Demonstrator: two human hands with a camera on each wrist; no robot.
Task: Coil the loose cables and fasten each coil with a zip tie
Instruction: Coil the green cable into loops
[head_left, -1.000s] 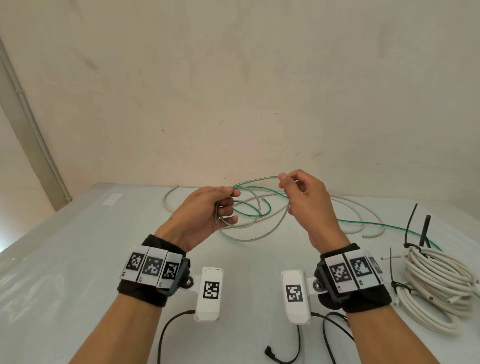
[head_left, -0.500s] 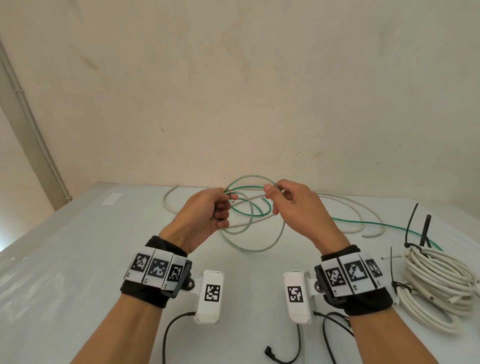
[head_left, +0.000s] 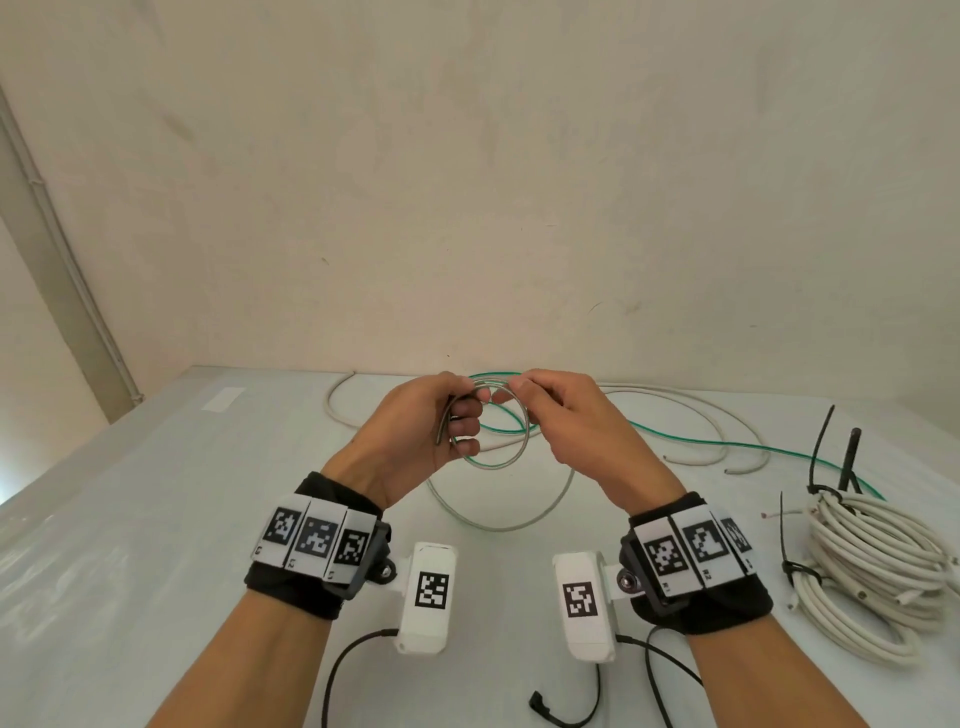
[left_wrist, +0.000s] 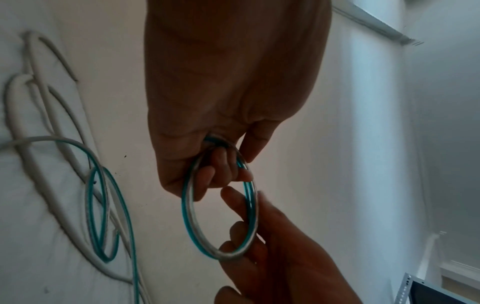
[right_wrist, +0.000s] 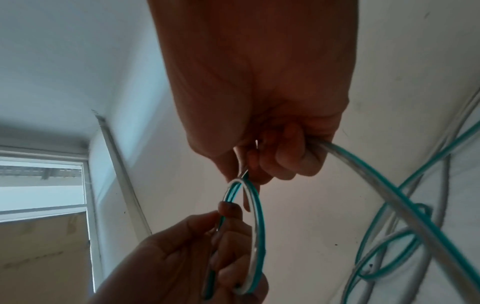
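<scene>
Left hand (head_left: 415, 436) and right hand (head_left: 566, 421) both grip a small green-and-silver cable (head_left: 511, 457) coil above a white table (head_left: 156, 519)

Printed small under the black-and-white square codes on the right wristband (head_left: 696, 545): "R1" and "R2"; third tag too far turned to read. Likewise on the left wristband (head_left: 317, 538): "L2" under the middle code, the neighbouring tags too small to tell. One square code each on the two white camera housings (head_left: 428, 592) (head_left: 582, 597).
</scene>
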